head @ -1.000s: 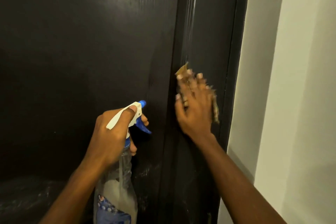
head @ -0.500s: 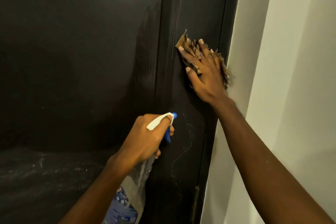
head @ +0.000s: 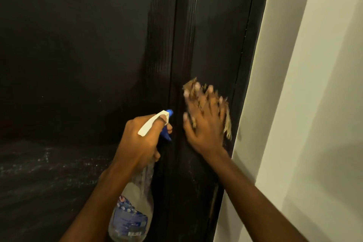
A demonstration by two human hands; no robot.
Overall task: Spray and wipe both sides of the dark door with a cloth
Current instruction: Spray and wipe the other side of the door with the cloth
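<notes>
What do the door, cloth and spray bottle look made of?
Door: likely stained or painted wood, dark semi-gloss; faint vertical grain, sheen.
Cloth: tan fabric, frayed fringe at the edge; blurred.
Spray bottle: clear plastic body, white-and-blue plastic trigger head.

The dark door [head: 88, 45] has a glossy finish with fine wood grain, dulled by streaky smears low down. The cloth [head: 227, 122] looks like frayed tan fabric, though blurred. The spray bottle [head: 135, 208] is clear plastic.
</notes>
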